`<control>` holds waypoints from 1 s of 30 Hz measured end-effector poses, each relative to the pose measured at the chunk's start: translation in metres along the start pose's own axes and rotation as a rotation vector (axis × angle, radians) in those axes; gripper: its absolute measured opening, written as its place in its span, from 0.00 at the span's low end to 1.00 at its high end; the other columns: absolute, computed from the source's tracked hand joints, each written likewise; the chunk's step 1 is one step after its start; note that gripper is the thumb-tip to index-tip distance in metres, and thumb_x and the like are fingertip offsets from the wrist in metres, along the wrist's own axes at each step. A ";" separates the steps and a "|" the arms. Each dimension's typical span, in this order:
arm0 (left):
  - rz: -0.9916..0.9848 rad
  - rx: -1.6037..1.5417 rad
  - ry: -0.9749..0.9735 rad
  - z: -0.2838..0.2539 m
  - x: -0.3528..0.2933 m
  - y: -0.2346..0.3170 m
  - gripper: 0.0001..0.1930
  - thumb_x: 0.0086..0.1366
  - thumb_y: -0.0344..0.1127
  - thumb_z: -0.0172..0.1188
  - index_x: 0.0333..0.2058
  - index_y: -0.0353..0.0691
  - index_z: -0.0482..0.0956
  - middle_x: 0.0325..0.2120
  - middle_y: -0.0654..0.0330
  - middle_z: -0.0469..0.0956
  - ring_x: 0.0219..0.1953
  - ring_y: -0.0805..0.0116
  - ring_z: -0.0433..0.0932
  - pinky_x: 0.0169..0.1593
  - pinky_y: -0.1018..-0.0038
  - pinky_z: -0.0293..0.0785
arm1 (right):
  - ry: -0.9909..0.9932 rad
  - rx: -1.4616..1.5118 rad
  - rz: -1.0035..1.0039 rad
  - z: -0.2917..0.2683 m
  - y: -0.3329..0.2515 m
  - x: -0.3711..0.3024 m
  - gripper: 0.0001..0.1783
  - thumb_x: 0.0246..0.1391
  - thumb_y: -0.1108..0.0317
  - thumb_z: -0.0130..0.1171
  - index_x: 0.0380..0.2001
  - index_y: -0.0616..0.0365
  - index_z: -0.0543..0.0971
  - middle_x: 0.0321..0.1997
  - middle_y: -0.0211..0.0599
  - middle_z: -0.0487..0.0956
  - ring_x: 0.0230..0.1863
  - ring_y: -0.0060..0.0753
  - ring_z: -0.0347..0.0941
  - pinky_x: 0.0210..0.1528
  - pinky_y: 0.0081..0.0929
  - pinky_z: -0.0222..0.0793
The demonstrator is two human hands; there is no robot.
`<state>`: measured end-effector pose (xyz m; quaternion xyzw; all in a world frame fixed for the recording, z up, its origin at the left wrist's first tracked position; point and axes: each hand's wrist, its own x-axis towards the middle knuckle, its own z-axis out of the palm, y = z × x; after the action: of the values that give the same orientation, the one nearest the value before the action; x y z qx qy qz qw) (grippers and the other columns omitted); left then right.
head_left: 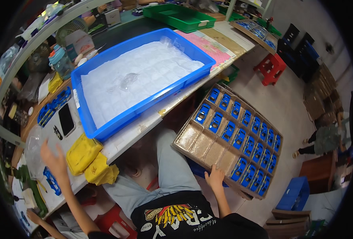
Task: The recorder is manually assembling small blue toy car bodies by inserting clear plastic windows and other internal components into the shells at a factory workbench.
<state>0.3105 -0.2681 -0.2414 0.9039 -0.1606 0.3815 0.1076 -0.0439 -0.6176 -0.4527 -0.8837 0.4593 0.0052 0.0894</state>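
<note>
My left hand (pixel 54 159) is raised over the left end of the table, blurred, its fingers apart and nothing seen in it. Beside it lie a clear plastic piece (pixel 34 149) and a blue toy car body (pixel 52 181). At the near edge of a compartmented tray (pixel 200 144), my right hand (pixel 215 178) has its fingers hooked over the rim. Blue toy car bodies (pixel 228 130) fill most compartments; several pockets on the near left side hold none. The tray tilts beside my right leg.
A big blue bin (pixel 144 116) lined with white sheeting holds clear plastic pieces (pixel 128 81). Yellow cloth bundles (pixel 85 153), a phone (pixel 66 120) and more blue car bodies (pixel 53 107) lie left. Another person's hand (pixel 34 217) shows lower left. A red stool (pixel 270 68) stands right.
</note>
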 end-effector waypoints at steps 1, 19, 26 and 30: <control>0.079 -0.131 0.000 0.008 0.018 0.028 0.16 0.51 0.30 0.53 0.40 0.31 0.69 0.38 0.47 0.70 0.43 0.53 0.67 0.48 0.66 0.60 | -0.050 0.071 -0.015 -0.003 -0.003 0.000 0.27 0.37 0.60 0.59 0.41 0.62 0.65 0.32 0.56 0.68 0.37 0.53 0.65 0.43 0.42 0.57; 0.255 -0.349 -0.500 0.214 0.121 0.121 0.06 0.40 0.27 0.53 0.22 0.36 0.75 0.26 0.50 0.73 0.27 0.54 0.72 0.33 0.65 0.70 | 0.160 2.495 1.113 0.012 0.131 0.014 0.17 0.36 0.74 0.48 0.35 0.66 0.62 0.46 0.60 0.62 0.51 0.55 0.59 0.48 0.48 0.62; 0.247 -0.285 -0.230 0.204 0.117 0.094 0.11 0.39 0.25 0.52 0.27 0.34 0.73 0.29 0.48 0.73 0.30 0.52 0.71 0.36 0.64 0.68 | 0.351 2.279 1.057 -0.008 0.075 0.021 0.14 0.41 0.65 0.53 0.29 0.58 0.62 0.46 0.60 0.62 0.50 0.52 0.60 0.47 0.45 0.62; 0.362 -0.604 -0.391 0.197 0.111 0.109 0.13 0.42 0.30 0.55 0.31 0.35 0.70 0.30 0.46 0.72 0.33 0.51 0.71 0.37 0.65 0.67 | 0.648 1.825 0.529 -0.012 0.006 0.002 0.25 0.50 0.53 0.47 0.42 0.62 0.58 0.44 0.54 0.64 0.48 0.48 0.62 0.50 0.37 0.61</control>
<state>0.4724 -0.4547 -0.2882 0.8442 -0.4397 0.1510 0.2667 -0.0489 -0.6245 -0.4419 -0.3052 0.4714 -0.5701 0.5996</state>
